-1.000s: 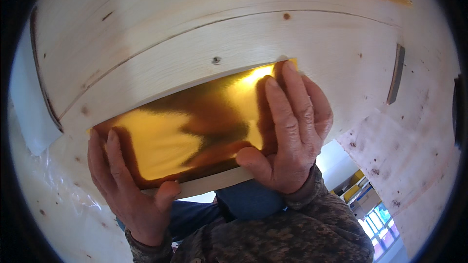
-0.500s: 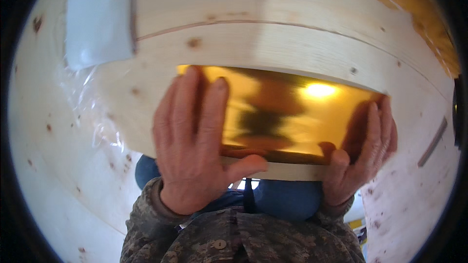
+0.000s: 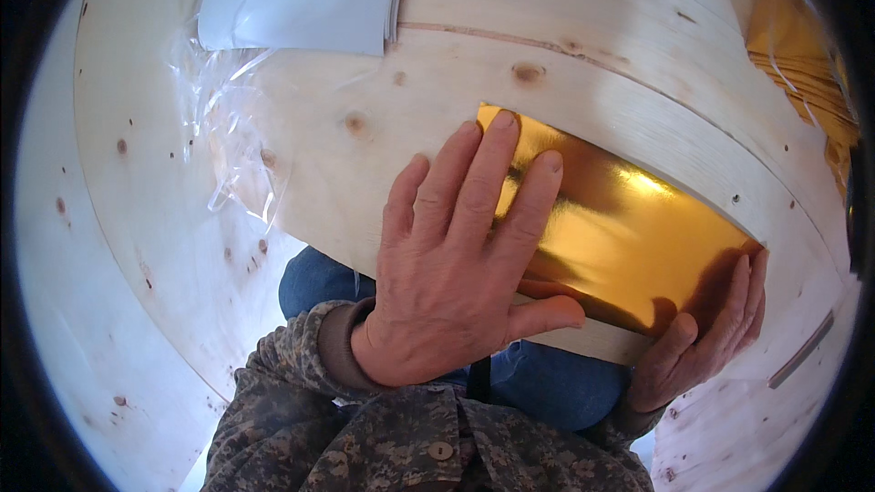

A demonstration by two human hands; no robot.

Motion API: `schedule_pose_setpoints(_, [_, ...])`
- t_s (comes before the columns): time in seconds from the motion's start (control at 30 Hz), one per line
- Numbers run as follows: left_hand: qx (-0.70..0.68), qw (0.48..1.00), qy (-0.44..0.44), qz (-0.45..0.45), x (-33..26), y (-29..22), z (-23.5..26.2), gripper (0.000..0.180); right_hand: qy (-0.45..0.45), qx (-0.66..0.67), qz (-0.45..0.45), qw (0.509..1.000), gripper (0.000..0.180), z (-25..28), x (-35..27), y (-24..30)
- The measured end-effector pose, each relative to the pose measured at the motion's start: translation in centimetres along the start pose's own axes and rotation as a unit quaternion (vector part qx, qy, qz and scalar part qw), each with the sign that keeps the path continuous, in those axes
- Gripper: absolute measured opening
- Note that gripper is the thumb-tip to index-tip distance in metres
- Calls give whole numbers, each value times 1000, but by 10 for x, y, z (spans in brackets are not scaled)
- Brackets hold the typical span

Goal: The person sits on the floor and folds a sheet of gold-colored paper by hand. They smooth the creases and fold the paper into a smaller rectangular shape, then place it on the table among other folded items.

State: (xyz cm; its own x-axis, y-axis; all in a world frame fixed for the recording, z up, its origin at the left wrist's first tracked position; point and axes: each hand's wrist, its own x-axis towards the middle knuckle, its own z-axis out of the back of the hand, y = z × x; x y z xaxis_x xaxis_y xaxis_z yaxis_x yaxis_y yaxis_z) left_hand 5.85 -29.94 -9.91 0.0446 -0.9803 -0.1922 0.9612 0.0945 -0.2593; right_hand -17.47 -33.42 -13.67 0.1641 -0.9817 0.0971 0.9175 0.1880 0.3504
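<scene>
A shiny gold foil-like sheet (image 3: 629, 223) lies on the pale wooden table close to its near edge. My left hand (image 3: 465, 264) rests palm down with fingers spread, its fingertips on the sheet's left end and its thumb at the near side. At the right end, my right hand (image 3: 711, 337) touches the sheet's edge with outstretched fingers, the thumb apart from them at the near corner. The gold surface reflects my hands and a bright light.
A stack of white paper sheets (image 3: 301, 0) lies at the far left, with crumpled clear plastic film (image 3: 241, 141) beside it. Folded orange-yellow material (image 3: 797, 64) is at the far right. A thin grey strip (image 3: 802, 351) lies to the right of my right hand.
My view has swung, so the table, the white sheets and the gold sheet appear turned and mostly farther right. Both hands stay at the ends of the gold sheet.
</scene>
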Motion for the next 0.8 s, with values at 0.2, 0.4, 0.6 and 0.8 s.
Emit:
schedule_pose_setpoints(0.2, [-1, 1000, -3, -1, 0, 0, -2, 95, -10, -71, 32, 997, 72, 0, 2, -4])
schedule_pose_setpoints(0.4, [3, 1000, -3, 0, 0, 0, -1, 95, -8, -69, 34, 997, 72, 1, 2, -6])
schedule_pose_setpoints(0.6, [7, 1000, 4, 5, 1, -1, 1, 96, -3, -43, 33, 999, 74, 1, 2, -6])
schedule_pose_setpoints(0.8, [11, 1000, 2, 4, 1, -2, -1, 97, 16, -26, 41, 999, 80, 4, 3, -9])
